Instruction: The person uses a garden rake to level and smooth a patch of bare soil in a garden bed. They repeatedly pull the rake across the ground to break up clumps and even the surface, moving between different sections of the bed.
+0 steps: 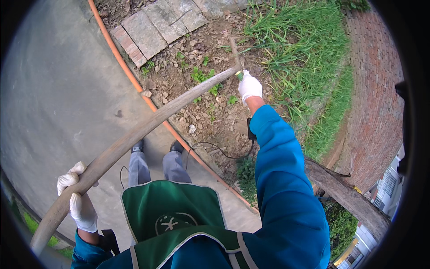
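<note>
A long, slightly curved wooden tool handle (151,121) runs slantwise from the lower left up to the soil bed. My left hand (79,196), in a white glove, is wrapped around its lower part. At the far end, a short brown piece (234,50) meets the handle at an angle; its kind is hard to make out. My right hand (250,87), also gloved in white, is closed beside that joint on a small green-and-yellow object (239,75). The glove hides most of this object.
Low leafy plants (201,75) grow in the cloddy soil (183,116), with tall grass-like greens (299,57) to the right. Paving blocks (158,28) lie at the top. An orange hose (126,69) borders the concrete (74,84). A brick wall (373,77) and tree trunk (346,195) stand right.
</note>
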Demonstrator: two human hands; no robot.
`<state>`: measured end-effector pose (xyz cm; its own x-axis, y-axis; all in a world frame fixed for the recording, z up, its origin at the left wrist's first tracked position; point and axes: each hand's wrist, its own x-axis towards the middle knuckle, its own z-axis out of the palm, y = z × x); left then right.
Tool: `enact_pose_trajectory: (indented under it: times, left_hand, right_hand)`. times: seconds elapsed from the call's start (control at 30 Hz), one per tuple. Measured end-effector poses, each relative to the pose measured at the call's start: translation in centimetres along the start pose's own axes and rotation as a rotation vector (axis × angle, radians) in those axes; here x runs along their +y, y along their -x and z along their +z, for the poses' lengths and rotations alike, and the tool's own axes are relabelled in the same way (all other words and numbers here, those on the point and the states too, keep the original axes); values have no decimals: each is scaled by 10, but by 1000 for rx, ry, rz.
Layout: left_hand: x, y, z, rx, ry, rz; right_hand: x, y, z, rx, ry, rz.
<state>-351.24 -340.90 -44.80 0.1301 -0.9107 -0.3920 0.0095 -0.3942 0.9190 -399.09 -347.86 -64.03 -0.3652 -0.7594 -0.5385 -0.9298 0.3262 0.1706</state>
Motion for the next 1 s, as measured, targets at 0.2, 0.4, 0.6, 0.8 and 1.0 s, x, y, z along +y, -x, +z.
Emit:
enact_pose_trajectory:
  times: [0.2, 0.4, 0.6, 0.8, 1.0]
  left_hand:
    - [4, 0, 2, 6, 1, 3]
    - [8, 0, 5, 3, -5, -7]
    - [7, 1, 4, -1, -4, 6]
    - [6, 0, 2, -5, -21, 8]
    - [5, 0, 2, 6, -33, -28]
  right_hand:
    - [30, 11, -14, 54, -970, 396]
    - [52, 9, -64, -19, -1586, 621]
    - [56, -10, -72, -11, -1737, 672]
    - [75, -40, -64, -62, -1795, 649]
    - [15, -104, -15, -47, -1784, 731]
